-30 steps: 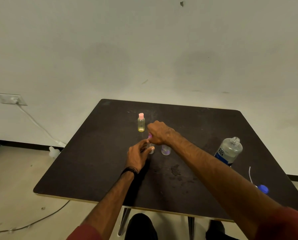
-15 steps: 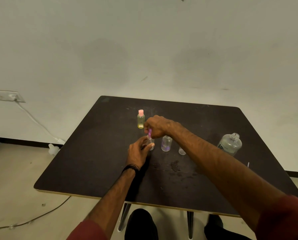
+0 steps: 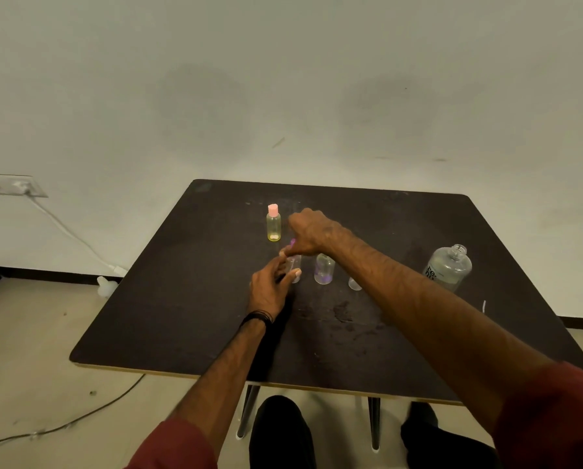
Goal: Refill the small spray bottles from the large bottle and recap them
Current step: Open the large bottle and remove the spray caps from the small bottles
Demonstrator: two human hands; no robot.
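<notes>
My left hand grips a small clear bottle standing on the dark table. My right hand is closed on its purple cap on top of that bottle. Just right of it stands a second small clear bottle with a purple tint at the bottom and no cap. A small clear cap lies further right. A capped yellow bottle with a pink cap stands behind. The large clear bottle stands uncapped at the right.
Wet spots mark the table in front of the bottles. A thin white tube lies near the table's right edge. A wall socket with a white cable is at the left. My knees show under the table's front edge.
Both hands stay on the same small bottle and cap. The view has shifted a little, so the blue cap at the right is out of sight.
</notes>
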